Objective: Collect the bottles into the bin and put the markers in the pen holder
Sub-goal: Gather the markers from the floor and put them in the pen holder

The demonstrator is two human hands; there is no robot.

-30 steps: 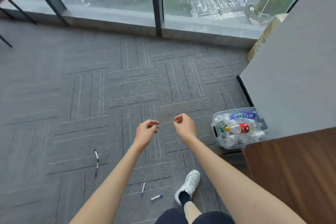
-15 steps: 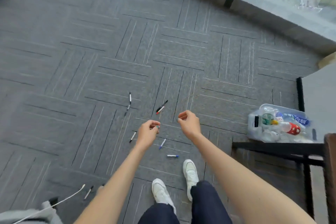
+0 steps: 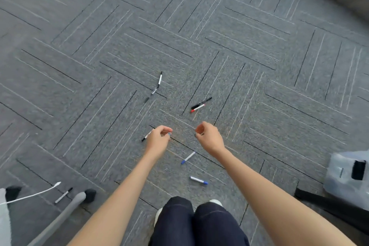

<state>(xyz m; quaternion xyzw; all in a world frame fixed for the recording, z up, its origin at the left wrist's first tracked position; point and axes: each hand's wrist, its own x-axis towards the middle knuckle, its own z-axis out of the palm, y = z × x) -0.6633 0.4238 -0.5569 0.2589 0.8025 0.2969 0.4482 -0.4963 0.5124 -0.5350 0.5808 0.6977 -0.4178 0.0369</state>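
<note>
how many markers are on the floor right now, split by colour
black markers: 5
blue markers: 2
red marker: 1
total: 8

**Bare arms, dark denim, white shoes**

Both forearms are uncovered along all their visible length, from the bottom edge of the view to the wrists. The left hand and right hand are bare as well, fingers included. The legs wear dark indigo denim trousers with fine stitched seams running down the cloth. Two white shoes show only as slivers past the trousers: the left shoe as a pale rounded edge, the right shoe as a pale toe.
</note>
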